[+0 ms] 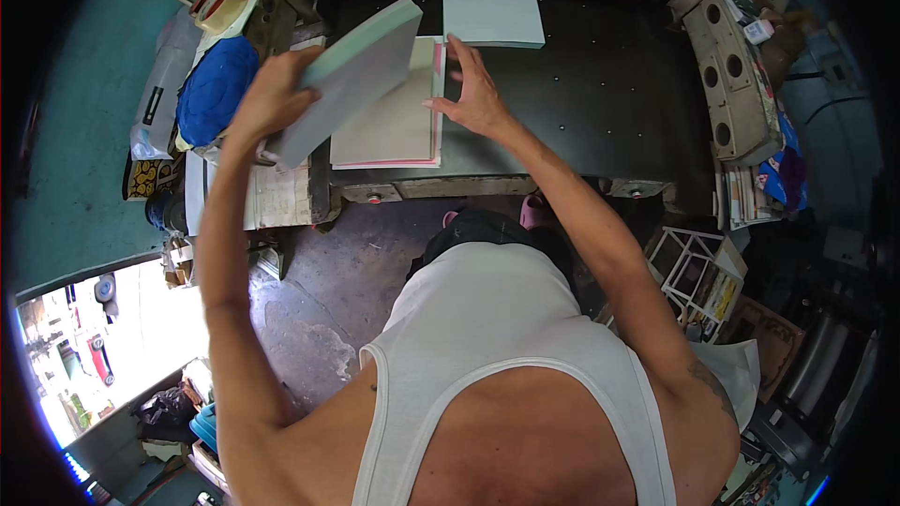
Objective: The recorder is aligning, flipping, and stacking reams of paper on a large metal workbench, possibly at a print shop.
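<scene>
My left hand (pixel 278 95) grips a thick paper block (pixel 358 77) by its left edge. The block is raised and tilted, with a pale green edge along its top and a grey face towards me. Beneath it, a flat pile of cream, pink and white sheets (pixel 387 130) lies on the dark metal table (pixel 598 126), partly hidden by the block. My right hand (pixel 478 91), thumb and fingers apart, is at the right edge of that pile and holds nothing. Farther back, a second pale green paper block (pixel 492 5) lies flat on the table.
Left of the table are a blue bundle (pixel 218 91), tape rolls (pixel 223 3) and a paper-covered side surface (pixel 281 197). A metal housing with round holes (pixel 731 77) borders the right. Below stands a white wire rack (pixel 696 281). Red buttons (pixel 374 198) mark the table front.
</scene>
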